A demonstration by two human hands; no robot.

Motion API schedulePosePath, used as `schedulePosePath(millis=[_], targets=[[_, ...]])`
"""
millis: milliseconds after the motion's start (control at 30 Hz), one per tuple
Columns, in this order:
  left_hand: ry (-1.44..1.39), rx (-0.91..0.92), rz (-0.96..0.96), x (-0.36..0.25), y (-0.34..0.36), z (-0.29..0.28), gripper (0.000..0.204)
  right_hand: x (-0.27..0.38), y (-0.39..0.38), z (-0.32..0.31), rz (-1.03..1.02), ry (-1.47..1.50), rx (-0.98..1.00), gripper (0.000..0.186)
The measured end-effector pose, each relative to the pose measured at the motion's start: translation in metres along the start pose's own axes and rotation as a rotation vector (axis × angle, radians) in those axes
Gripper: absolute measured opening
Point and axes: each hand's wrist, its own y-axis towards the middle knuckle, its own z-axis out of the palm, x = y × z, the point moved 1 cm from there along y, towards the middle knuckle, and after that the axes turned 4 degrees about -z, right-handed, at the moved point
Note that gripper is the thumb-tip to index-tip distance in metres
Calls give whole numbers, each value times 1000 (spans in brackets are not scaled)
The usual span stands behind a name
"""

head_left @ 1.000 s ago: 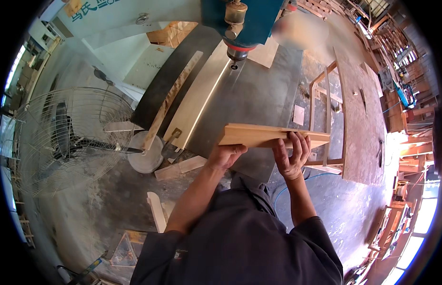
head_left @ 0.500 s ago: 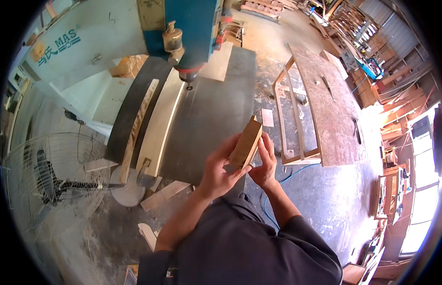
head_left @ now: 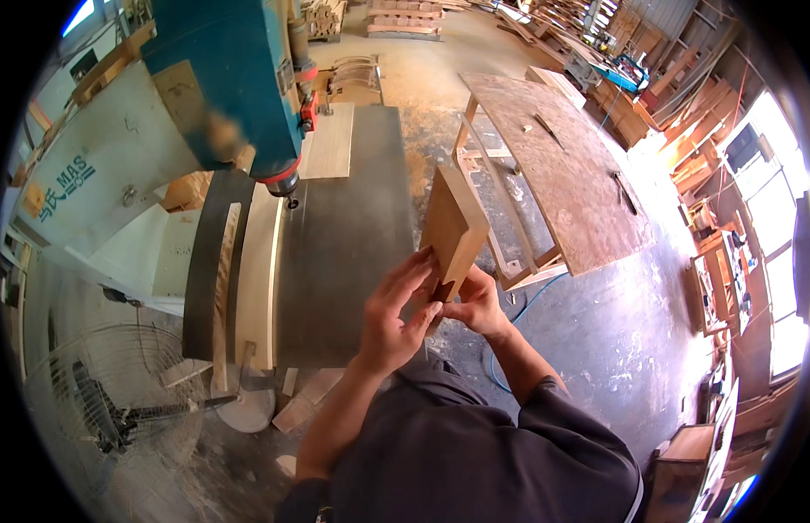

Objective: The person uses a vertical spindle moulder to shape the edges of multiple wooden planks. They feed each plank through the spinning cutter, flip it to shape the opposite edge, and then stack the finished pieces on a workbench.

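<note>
In front of my body a light-brown wooden piece (head_left: 457,213) stands tilted upward in both hands, showing a broad face and a thick edge. A dark notch is visible near its lower end. My left hand (head_left: 396,309) has its fingertips against the left face, with its thumb at the bottom. My right hand (head_left: 480,305) grips the lower right side, thumb pressed close to the left thumb; its other fingers are partly hidden behind the wood. Just left of the hands lies the dark grey machine table (head_left: 344,261), under a blue machine head (head_left: 222,78) with a spindle (head_left: 286,183).
A long pale wooden strip (head_left: 260,279) and a narrower one (head_left: 223,296) lie along the machine table, with a flat board (head_left: 328,144) farther back. A wire-caged fan (head_left: 117,392) stands at lower left. To the right is a workbench (head_left: 544,166); a blue hose (head_left: 494,366) runs on the floor.
The wooden piece has been raised and turned, now showing a broad face and its edge. My hands have shifted to its lower end. The view has swung, moving the machine leftward.
</note>
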Motion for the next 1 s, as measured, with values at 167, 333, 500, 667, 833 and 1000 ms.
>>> schedulePosePath(millis=[167,333,500,667,833,1000], targets=[[97,-31,-52,7,2,6,55,3,-2,-6,65,309,-21,74],[-31,-60,-234,17,-1,11,61,0,1,-1,27,281,-40,81],[-397,51,-507,28,-3,12,89,-8,7,1,47,173,-94,97],[-675,249,-795,31,-17,22,112,-19,18,7,324,48,-353,79],[-845,177,-732,42,-18,40,85,-21,15,4,339,-71,-353,69],[-1306,105,-934,56,-14,34,71,-21,-4,-8,350,-207,-292,53]])
